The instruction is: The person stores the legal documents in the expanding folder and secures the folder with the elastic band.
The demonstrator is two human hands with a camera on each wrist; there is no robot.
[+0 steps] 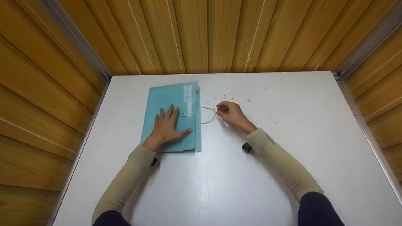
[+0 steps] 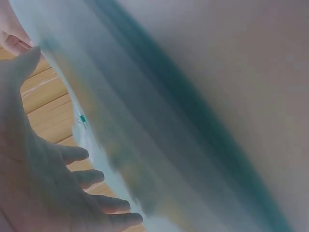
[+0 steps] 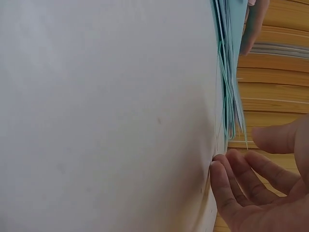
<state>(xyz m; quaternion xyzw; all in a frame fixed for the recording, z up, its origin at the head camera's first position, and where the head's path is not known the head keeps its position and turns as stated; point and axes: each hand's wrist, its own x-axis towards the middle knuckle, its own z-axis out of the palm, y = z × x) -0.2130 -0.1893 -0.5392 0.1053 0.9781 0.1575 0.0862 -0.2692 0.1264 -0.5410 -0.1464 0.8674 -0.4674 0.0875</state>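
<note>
A teal document folder (image 1: 163, 95) lies on the table, with white lettering and a round button (image 1: 184, 114) on its flap. My left hand (image 1: 165, 128) rests flat on it, fingers spread and thumb pointing toward the flap edge. From the folder's right side a thin elastic cord (image 1: 214, 115) loops out over the table. At the far end of that loop is my right hand (image 1: 234, 115), fingers loosely bent. In the right wrist view its thumb (image 3: 275, 137) stands apart from the fingers, whose tips are down by the tabletop. The left wrist view shows the folder's layered edge (image 2: 159, 106) up close.
The white table (image 1: 220, 185) ends at a wood-panelled wall (image 1: 207, 37) at the back, with more panels on both sides. Several small specks (image 1: 231, 98) lie beyond the right hand. A small black device (image 1: 247, 147) sits at the right cuff.
</note>
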